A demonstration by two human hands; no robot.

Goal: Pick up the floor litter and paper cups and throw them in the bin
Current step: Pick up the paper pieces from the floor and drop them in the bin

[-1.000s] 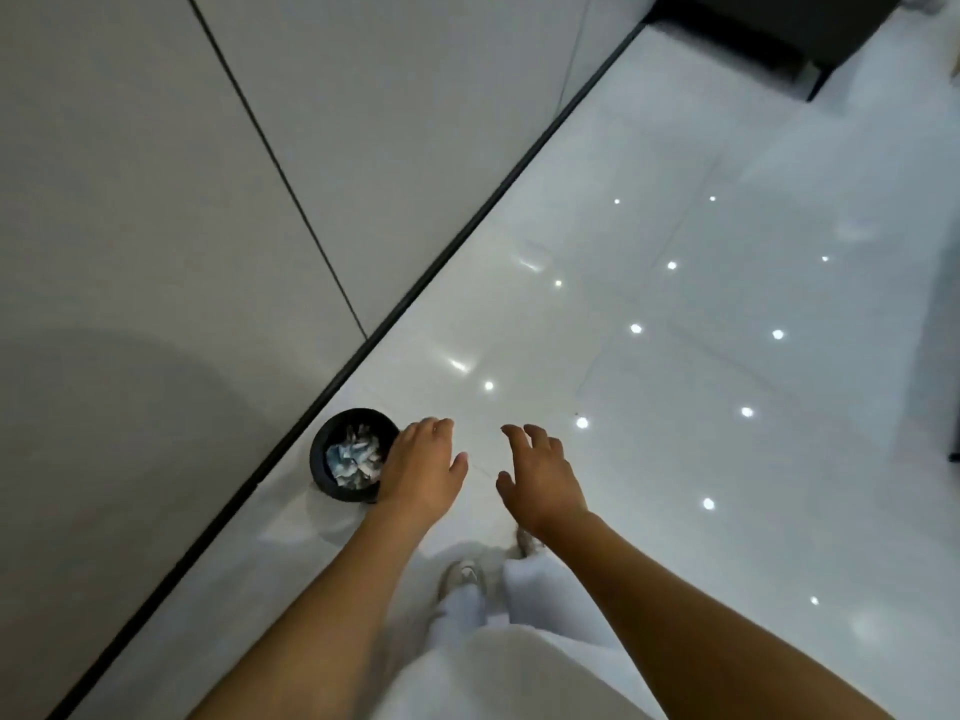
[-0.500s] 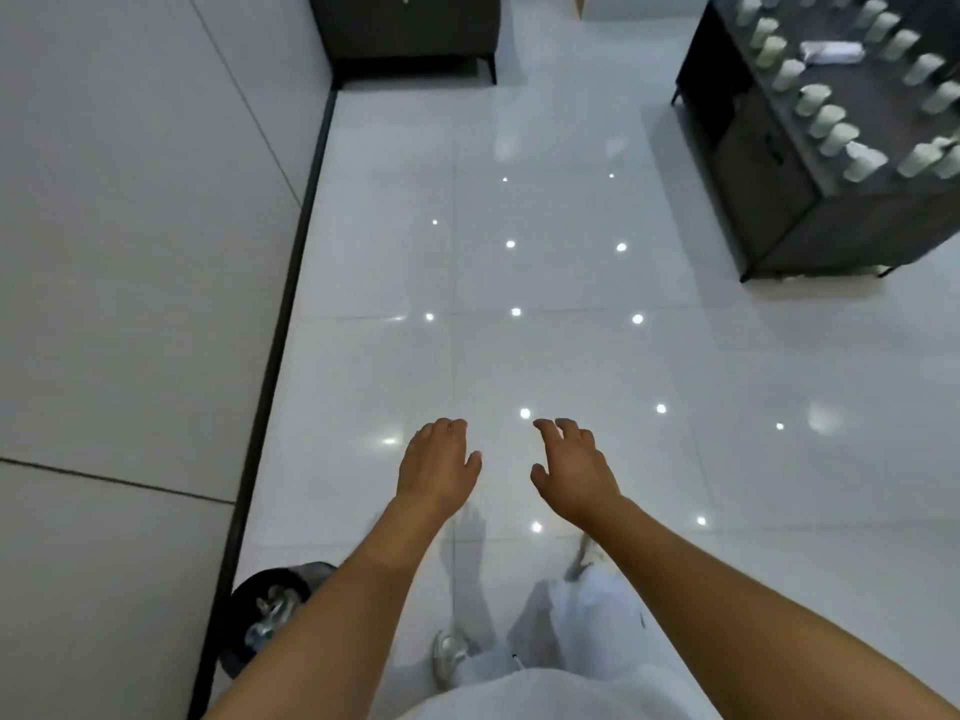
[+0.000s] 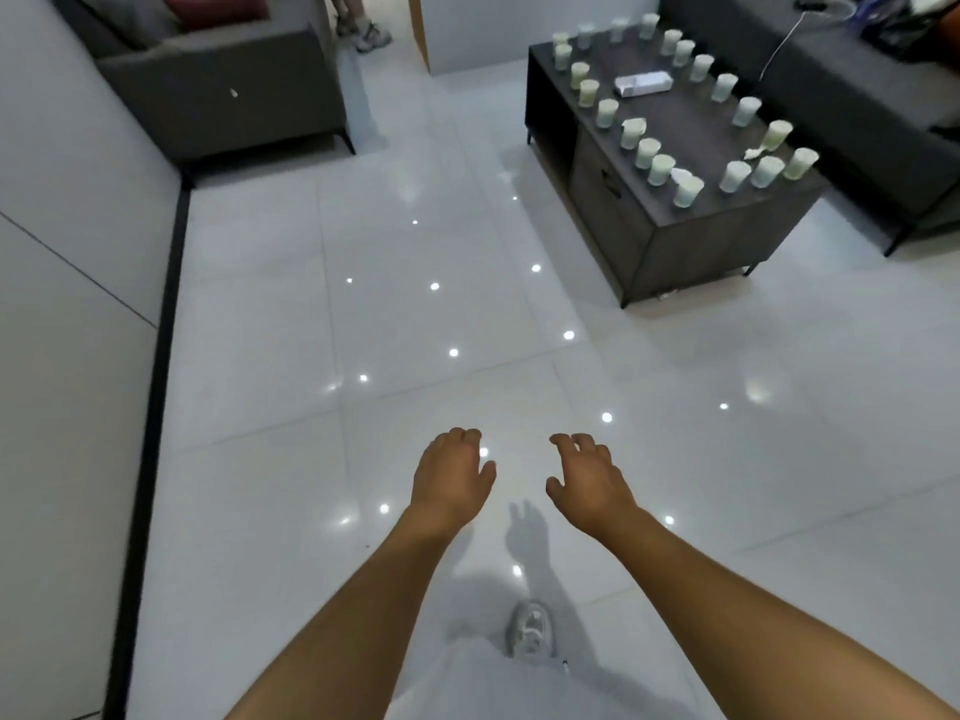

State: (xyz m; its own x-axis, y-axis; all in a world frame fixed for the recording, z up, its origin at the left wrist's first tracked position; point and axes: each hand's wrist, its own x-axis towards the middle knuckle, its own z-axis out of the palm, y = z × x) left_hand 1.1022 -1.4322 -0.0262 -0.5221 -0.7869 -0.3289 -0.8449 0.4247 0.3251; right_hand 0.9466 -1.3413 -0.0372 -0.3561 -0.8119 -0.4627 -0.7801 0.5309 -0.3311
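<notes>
Grey sofa top left, cut off by the frame edge. Someone's feet behind it, rest of them out of view. Left hand palm down over the white floor, fingers loosely curled, holding nothing. Right hand same, loosely open. Paper cups stand on the dark coffee table, upper right; contents unreadable. Bin not visible.
</notes>
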